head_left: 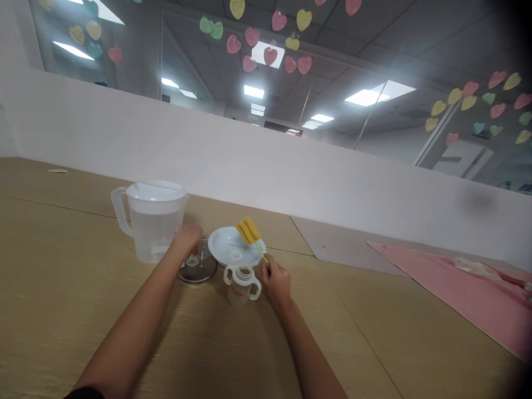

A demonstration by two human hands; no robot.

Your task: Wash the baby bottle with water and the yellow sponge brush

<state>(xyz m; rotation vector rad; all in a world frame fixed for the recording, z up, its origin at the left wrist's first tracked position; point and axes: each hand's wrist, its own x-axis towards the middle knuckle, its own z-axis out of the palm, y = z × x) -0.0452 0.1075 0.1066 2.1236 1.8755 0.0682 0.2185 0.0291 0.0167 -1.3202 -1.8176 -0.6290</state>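
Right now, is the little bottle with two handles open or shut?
Open. The bottle has no cap on, and you can see its round mouth.

One head-worn camera looks forward and down from above the forearms, taking in tabletop (pixel 199 343) and wall (pixel 249 160).

Both bare forearms rose from the bottom edge, left hand (pixel 188 239) lowered and right hand (pixel 276 279) closed near centre.
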